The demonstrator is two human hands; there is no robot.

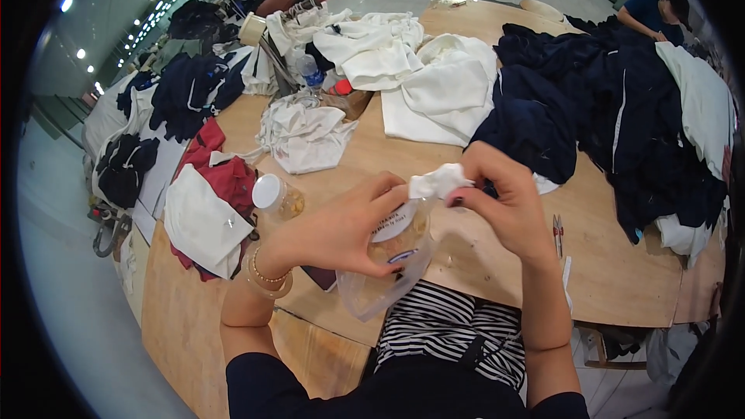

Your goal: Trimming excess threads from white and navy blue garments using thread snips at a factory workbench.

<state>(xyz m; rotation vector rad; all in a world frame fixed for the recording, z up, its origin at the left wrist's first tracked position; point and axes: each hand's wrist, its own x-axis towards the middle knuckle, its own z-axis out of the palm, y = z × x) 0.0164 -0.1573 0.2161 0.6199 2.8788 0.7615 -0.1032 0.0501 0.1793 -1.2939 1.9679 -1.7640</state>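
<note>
Above the near edge of the wooden table, my left hand (341,225) is closed around a clear plastic bag (384,287) with a printed white label and something yellowish behind the plastic. At the bag's upper end is a crumpled white piece (440,181); whether it is cloth, tissue or bunched plastic I cannot tell. My right hand (500,202) pinches that white piece between thumb and fingers. Left of my left hand stands a clear jar (292,202) with a white lid and yellowish contents. A dark flat object (320,278) lies partly hidden under my left wrist.
White fabric (446,89) and navy garments (605,109) cover the table's far and right parts. Red cloth (233,178) with white pieces lies left. Small snips (558,234) rest beyond my right forearm. A water bottle (310,70) stands behind. Another person (656,15) is at the far right.
</note>
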